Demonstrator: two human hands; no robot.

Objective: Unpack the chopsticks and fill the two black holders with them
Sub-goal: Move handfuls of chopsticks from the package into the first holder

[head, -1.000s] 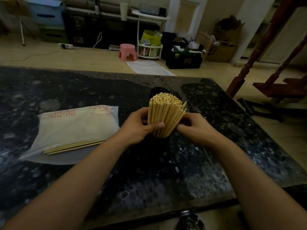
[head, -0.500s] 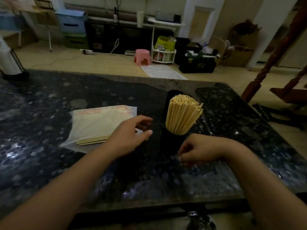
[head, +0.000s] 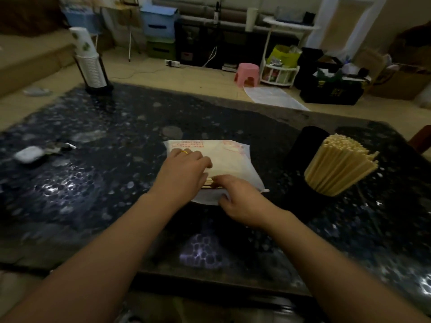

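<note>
Left hand (head: 184, 170) fingers flat on the packet (head: 229, 164); right hand (head: 242, 199) fingers curled, touching loose chopsticks (head: 208, 183); grip unclear.

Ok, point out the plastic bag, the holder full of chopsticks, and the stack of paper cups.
plastic bag (head: 229, 157): head view, bare upper face.
holder full of chopsticks (head: 303, 194): head view, black wall.
stack of paper cups (head: 89, 66): head view, ribbed middle.

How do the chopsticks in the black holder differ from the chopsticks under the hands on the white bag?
The many pale wooden chopsticks in the near black holder stand fanned, untouched. The few loose wooden chopsticks on the white plastic bag lie flat, between the left hand and the right hand. Both look the same pale wood.
</note>
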